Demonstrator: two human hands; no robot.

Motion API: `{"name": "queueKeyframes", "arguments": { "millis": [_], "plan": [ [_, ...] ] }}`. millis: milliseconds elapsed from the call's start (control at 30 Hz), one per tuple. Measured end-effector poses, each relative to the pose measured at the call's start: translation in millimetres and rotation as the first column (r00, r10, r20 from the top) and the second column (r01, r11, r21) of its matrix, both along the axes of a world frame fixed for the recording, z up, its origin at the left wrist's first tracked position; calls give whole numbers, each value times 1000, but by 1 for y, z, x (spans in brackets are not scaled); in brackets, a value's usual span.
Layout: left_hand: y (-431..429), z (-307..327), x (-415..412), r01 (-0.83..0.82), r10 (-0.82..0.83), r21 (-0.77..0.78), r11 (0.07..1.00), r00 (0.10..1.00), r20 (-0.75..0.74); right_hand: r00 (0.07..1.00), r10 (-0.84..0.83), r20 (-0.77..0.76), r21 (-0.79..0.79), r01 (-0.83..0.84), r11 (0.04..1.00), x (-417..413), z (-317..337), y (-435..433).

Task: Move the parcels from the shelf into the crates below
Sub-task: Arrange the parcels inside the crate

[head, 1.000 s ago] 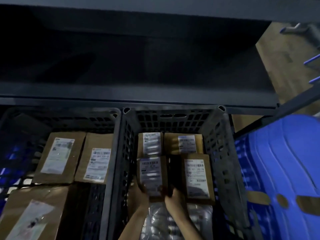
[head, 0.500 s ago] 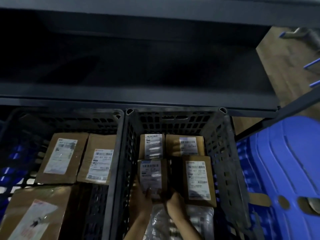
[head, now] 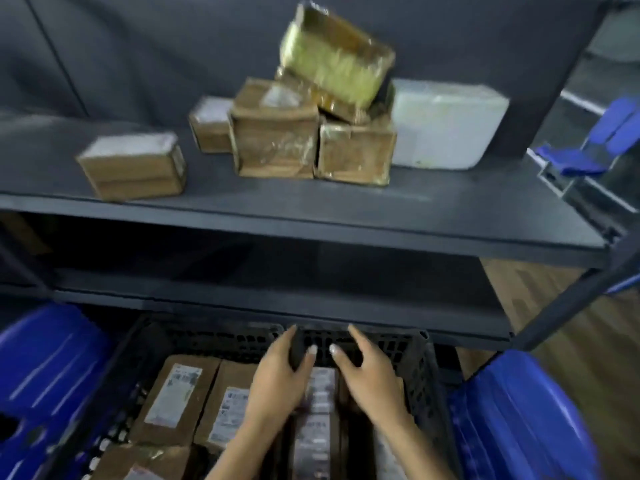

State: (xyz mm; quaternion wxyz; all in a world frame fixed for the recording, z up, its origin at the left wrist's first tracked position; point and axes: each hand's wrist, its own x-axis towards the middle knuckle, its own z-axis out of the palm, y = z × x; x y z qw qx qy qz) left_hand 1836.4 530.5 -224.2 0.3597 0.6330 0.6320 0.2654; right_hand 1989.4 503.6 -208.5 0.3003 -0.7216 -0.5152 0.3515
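Dark metal shelving fills the head view, its upper shelf [head: 311, 206] carrying the parcels: a lone brown box [head: 133, 166] at the shelf's left, a cluster of cardboard boxes [head: 277, 133] at its middle with a tape-wrapped box [head: 336, 57] tilted on top, and a white parcel [head: 446, 124] just beside them. Below the shelf, two black crates [head: 408, 355] hold labelled parcels [head: 173, 393]. Left hand [head: 277, 382] and right hand [head: 370, 379] hover above the crates, fingers released, holding nothing.

You've got brown parcels [head: 273, 133] piled mid-shelf [head: 311, 209]; more lie flat, labels up, in black crates [head: 412, 368] below.
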Motion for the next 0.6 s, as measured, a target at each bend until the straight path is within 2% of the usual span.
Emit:
{"name": "queueKeyframes", "arguments": {
  "millis": [133,233,400,600],
  "plan": [
    [38,81,-36,-7,-1,229,973,999,36,997,-3,81,228,-15,974,-9,67,37],
    [68,127,-71,-32,11,313,949,998,68,991,-11,131,326,-33,945,-24,107,65],
    [112,171,-134,-25,-5,374,927,997,79,992,-12,125,365,-35,931,-76,146,109],
    [171,196,-214,-19,16,446,895,1000,10,994,0,106,374,-39,927,-157,161,162]
  ]
}}
